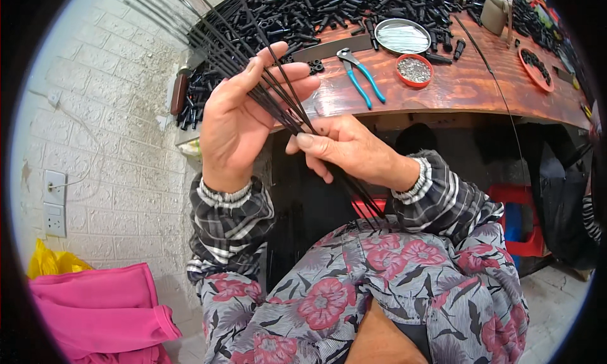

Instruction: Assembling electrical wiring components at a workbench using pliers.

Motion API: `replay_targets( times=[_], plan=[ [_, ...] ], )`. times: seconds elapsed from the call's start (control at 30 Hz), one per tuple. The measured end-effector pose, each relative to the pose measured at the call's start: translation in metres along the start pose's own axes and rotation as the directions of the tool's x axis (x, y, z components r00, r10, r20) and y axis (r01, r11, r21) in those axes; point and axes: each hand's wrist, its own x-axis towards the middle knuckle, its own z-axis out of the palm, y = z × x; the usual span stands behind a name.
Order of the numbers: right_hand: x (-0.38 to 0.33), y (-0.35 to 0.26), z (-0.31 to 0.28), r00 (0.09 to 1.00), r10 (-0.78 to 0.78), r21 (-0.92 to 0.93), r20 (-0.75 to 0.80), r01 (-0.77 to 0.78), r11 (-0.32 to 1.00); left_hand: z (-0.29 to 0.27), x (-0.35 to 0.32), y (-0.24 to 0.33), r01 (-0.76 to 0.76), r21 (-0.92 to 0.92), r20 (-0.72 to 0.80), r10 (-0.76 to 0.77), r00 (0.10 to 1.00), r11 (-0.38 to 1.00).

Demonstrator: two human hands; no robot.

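A bundle of long, thin black rods [221, 55] slants across the middle, from the upper left down to my lap. My right hand [344, 148] is closed round the bundle at its middle, thumb on top. Higher up, my left hand [243, 111] stays open, palm toward the rods, with its fingers stretched out behind them and the thumb beside them. The upper ends of the rods fan apart. Their lower ends reach the floral apron [379, 269].
On the wooden table [449, 92] lie pliers with blue handles [361, 79], a round dish of thin white sticks [403, 36], a red dish of small metal pieces [414, 70] and a heap of black tubular parts [303, 13]. Pink cloth [101, 310] is at lower left, a red stool [528, 231] at right.
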Motion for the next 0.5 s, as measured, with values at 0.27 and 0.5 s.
replay_targets(
  times=[0.27,0.5],
  plan=[
    [-0.008,-0.003,0.004,0.983,-0.009,0.079,-0.184,0.023,0.997,0.005,0.015,-0.007,0.050,-0.023,-0.054,-0.051,0.997,0.999],
    [-0.006,0.003,-0.012,0.990,-0.052,0.024,-0.132,0.055,0.998,0.012,0.026,-0.004,0.137,-0.037,0.109,-0.133,0.985,0.990]
  ],
)
